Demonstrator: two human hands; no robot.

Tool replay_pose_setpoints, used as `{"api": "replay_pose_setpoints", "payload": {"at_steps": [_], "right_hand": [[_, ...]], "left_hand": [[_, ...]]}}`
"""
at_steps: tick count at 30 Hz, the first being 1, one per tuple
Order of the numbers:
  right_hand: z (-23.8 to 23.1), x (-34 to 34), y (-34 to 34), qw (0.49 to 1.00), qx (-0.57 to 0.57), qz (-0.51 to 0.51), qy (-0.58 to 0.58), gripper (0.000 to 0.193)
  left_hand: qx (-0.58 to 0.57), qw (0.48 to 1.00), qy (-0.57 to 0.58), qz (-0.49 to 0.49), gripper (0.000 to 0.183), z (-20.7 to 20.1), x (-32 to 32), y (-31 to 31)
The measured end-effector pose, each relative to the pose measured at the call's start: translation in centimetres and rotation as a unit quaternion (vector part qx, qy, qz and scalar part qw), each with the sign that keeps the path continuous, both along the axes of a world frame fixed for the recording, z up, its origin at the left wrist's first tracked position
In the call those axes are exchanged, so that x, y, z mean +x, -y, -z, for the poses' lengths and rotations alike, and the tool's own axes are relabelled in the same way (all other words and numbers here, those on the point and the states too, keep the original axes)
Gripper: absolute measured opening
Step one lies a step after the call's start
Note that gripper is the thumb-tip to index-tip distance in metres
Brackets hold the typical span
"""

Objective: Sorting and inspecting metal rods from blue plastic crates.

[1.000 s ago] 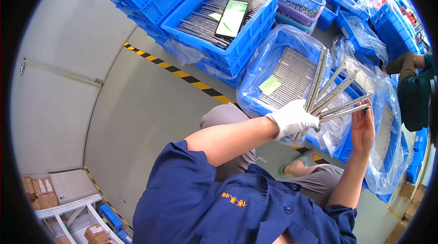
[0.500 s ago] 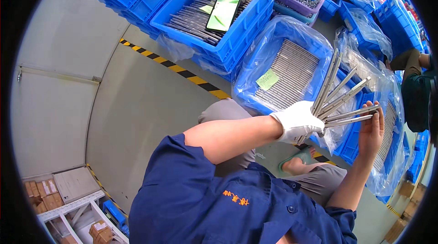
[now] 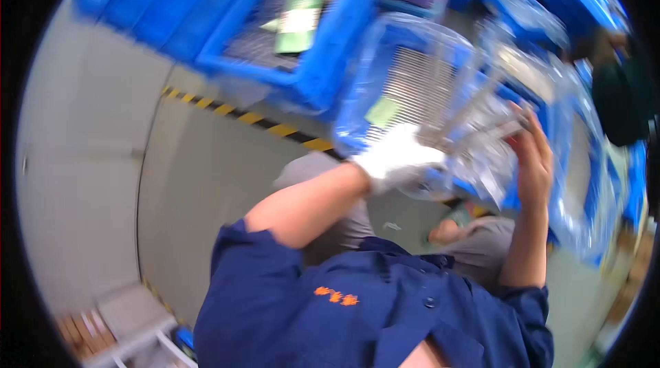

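Note:
My left hand (image 3: 399, 161), in a white glove, is closed around one end of a fanned bunch of slim metal strips (image 3: 474, 103). The strips point up and to the right, blurred by motion. At their far ends, the bare fingers of my right hand (image 3: 536, 165) pinch at the end of a strip; the exact grip is smeared. Behind the strips stands a blue bin (image 3: 346, 110) lined with clear plastic. Rows of similar metal strips (image 3: 419, 79) lie in it, with a green paper note (image 3: 383, 112) on top.
A phone (image 3: 300, 24) lies on strips in a stacked blue crate (image 3: 320, 82). More blue crates (image 3: 158, 3) stand at the upper left. Plastic-lined bins (image 3: 577, 182) stand on the right, near a person in dark clothes (image 3: 624, 100). Black-and-yellow tape (image 3: 240, 115) crosses the floor.
The whole view has shifted and blurred, with bins and hands now farther left in it. Both hands stay at the metal strips; the left still grips the bunch.

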State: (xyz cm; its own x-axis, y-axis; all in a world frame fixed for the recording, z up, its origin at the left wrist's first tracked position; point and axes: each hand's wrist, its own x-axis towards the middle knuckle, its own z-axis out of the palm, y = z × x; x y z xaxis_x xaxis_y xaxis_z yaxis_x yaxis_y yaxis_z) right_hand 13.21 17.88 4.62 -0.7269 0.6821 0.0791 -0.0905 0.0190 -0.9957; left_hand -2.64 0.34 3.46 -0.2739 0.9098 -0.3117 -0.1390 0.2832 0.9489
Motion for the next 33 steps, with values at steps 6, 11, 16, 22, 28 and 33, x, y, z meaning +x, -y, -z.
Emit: {"api": "replay_pose_setpoints", "payload": {"at_steps": [6, 11, 16, 22, 28, 33], "right_hand": [[-1.4, 0.4, -1.7, 0.975, -0.052, -0.199, 0.082, 0.042], [-1.4, 2.5, -4.0, 0.993, -0.038, -0.107, -0.015, 0.032], [-1.5, 1.6, -2.4, 0.983, -0.060, -0.172, 0.031, 0.038], [-1.9, 1.7, -1.9, 0.982, -0.057, -0.168, 0.062, 0.039], [-1.3, 1.0, -1.0, 0.982, 0.009, -0.177, 0.065, 0.035], [-0.8, 0.9, -3.3, 0.991, -0.049, -0.104, 0.067, 0.030]], "left_hand": [[-0.081, 0.996, 0.033, -0.035, 0.018, -1.1, -1.4, 2.9], [-0.088, 0.996, 0.011, -0.028, 0.016, -0.2, -0.6, 2.4], [-0.112, 0.994, -0.012, -0.012, 0.016, -0.1, -0.6, 2.2], [-0.114, 0.993, -0.026, -0.002, 0.016, 0.0, -0.7, 1.9], [-0.127, 0.991, -0.050, 0.002, 0.015, 0.0, -0.9, 2.4], [-0.105, 0.994, 0.022, 0.039, 0.019, -0.2, -0.4, 2.2]]}}
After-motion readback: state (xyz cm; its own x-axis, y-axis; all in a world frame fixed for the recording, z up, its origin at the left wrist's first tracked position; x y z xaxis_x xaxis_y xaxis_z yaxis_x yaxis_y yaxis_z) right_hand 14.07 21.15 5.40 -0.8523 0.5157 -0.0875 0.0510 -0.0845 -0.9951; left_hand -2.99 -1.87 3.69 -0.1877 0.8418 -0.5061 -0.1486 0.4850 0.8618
